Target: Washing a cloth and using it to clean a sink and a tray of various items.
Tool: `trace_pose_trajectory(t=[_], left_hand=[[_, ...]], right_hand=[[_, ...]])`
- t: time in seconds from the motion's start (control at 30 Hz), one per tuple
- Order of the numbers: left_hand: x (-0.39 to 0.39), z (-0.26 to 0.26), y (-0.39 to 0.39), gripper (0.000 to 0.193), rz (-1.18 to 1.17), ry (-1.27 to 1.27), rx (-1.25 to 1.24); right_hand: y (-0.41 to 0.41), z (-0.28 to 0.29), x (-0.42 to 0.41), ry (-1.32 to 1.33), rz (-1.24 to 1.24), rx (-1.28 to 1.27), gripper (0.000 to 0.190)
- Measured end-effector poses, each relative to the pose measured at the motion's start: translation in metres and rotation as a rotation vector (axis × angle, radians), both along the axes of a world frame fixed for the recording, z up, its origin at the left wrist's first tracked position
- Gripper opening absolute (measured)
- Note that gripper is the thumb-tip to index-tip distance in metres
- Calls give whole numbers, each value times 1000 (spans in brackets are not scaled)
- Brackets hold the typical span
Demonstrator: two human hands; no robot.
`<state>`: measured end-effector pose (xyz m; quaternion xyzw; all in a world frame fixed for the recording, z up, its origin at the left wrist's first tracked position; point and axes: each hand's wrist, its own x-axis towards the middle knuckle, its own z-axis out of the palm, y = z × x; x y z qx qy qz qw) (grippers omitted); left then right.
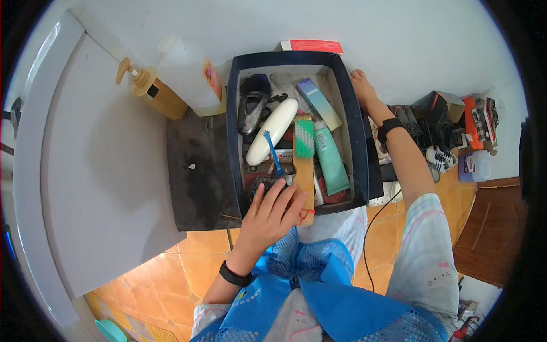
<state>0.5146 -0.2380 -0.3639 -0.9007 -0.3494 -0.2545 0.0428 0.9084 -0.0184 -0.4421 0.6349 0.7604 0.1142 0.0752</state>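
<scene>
A dark blue open cardboard box (362, 149) holds mixed small items. My left hand (275, 209) reaches over its near edge, fingers apart. Its fingertips are at a dark scouring pad (261, 187), beside the handle of a wooden brush (304, 171) with green and white bristles. My right hand (364, 90) is against the outside of the box's right wall near the far corner; part of it is hidden. Inside lie a white oval case (273, 131), a small blue brush (273, 153), a green squeeze tube (331, 160), a slim pastel carton (319, 103) and a black-and-grey device (255, 104).
The box rests on a dark, stained surface (201, 171). A pump bottle (160, 96) and a large translucent jug (188, 77) stand left of it. A red and white carton (314, 45) lies behind. Shoes (440, 158) and a black cable (371, 239) are at right.
</scene>
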Motion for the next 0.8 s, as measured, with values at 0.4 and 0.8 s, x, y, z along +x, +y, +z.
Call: trace_pose_trajectory(t=[0.4, 0.8], left_hand=[[5, 3, 3, 43, 0, -31, -3], [3, 3, 3, 41, 13, -4, -1]], right_hand=[[-35, -3, -12, 210, -284, 7, 40], [-273, 31, -62, 392, 187, -149, 46]])
